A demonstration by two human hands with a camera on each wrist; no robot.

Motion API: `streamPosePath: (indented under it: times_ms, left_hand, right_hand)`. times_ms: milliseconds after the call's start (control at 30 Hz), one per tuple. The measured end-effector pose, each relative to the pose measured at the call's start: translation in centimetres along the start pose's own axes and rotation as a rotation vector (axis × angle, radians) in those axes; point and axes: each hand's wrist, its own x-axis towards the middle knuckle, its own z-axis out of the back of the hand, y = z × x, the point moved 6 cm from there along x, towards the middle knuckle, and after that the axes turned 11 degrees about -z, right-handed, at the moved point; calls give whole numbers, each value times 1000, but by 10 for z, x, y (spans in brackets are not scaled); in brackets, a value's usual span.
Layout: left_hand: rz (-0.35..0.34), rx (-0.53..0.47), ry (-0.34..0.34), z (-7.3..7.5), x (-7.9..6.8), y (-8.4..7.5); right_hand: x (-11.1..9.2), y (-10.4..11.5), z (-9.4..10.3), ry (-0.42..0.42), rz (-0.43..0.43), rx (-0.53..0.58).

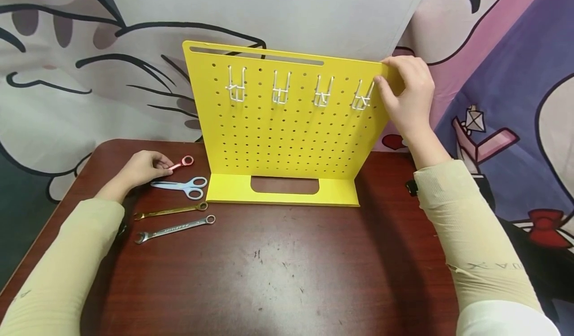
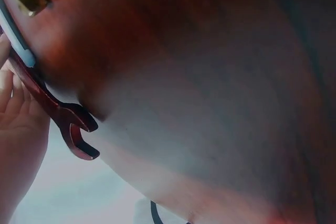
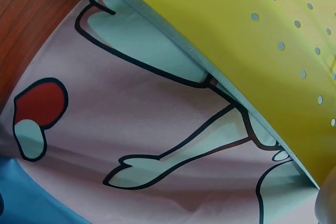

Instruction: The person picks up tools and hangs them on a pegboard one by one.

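Observation:
At the table's left side my left hand [image 1: 145, 167] pinches a red wrench [image 1: 183, 162], whose ring end points right. In the left wrist view the open-ended jaw of this red wrench [image 2: 73, 124] shows below the fingers. Just nearer to me lie blue scissors [image 1: 181, 186], then a gold wrench [image 1: 172, 211] and a silver wrench [image 1: 177, 229]. My right hand [image 1: 410, 89] grips the top right corner of the upright yellow pegboard [image 1: 287, 126], thumb on its front. Several white wire hooks [image 1: 280, 87] hang in a row near its top.
The pegboard's yellow foot [image 1: 228, 189] rests on the dark brown wooden table [image 1: 269, 276]. Close behind stands a wall covering with cartoon prints [image 1: 148, 67]. A small black object [image 1: 411, 187] shows beside the right sleeve.

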Motion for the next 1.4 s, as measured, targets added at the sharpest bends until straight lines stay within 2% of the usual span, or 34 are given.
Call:
streamPosePath:
  times_ms: [167, 333, 733, 900, 1100, 1400]
  left_hand:
    - [32, -25, 22, -1, 0, -1]
    - [30, -25, 15, 3, 0, -4]
    - [1, 22, -105, 23, -16, -9]
    - [-18, 34, -149, 35, -22, -19]
    - [22, 31, -218, 48, -33, -37]
    - [51, -88, -339, 55, -44, -65]
  right_hand:
    - [-1, -1, 1, 0, -3, -1]
    - [-1, -1, 2, -6, 1, -1]
    - [-2, -2, 1, -9, -1, 4]
    - [-1, -2, 1, -12, 3, 8]
    - [-1, -2, 1, -10, 2, 11]
    - [0, -2, 1, -20, 16, 20]
